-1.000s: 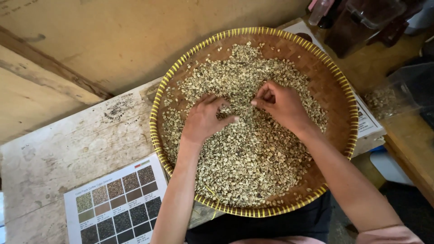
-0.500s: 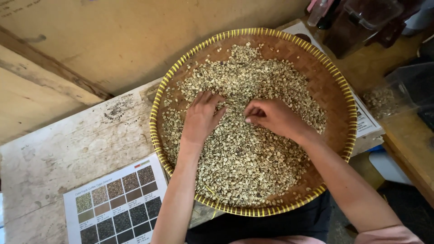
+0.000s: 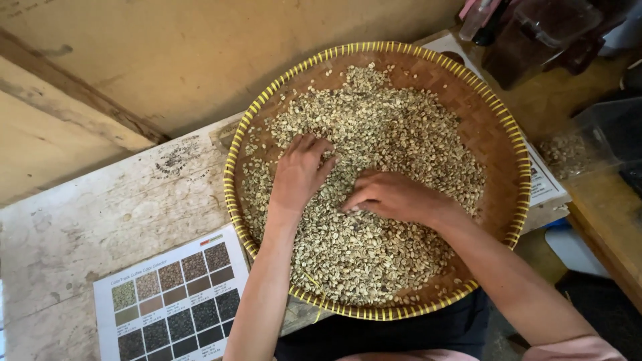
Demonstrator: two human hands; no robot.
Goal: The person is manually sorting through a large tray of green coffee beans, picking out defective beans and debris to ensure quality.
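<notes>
Both hands rest on green coffee beans (image 3: 394,134) in a woven tray (image 3: 498,120) on the table (image 3: 120,214), a colour chart (image 3: 174,294) to its left.

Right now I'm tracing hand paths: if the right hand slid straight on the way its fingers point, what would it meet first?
The right hand points leftward, fingertips in the pale beans. More beans come first, then probably the left hand, though the line may pass just below it.

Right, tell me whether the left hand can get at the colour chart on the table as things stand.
Probably yes. The left hand rests on the beans in the woven tray; the colour chart lies uncovered beside that forearm, nothing between them but the tray's low rim.
</notes>
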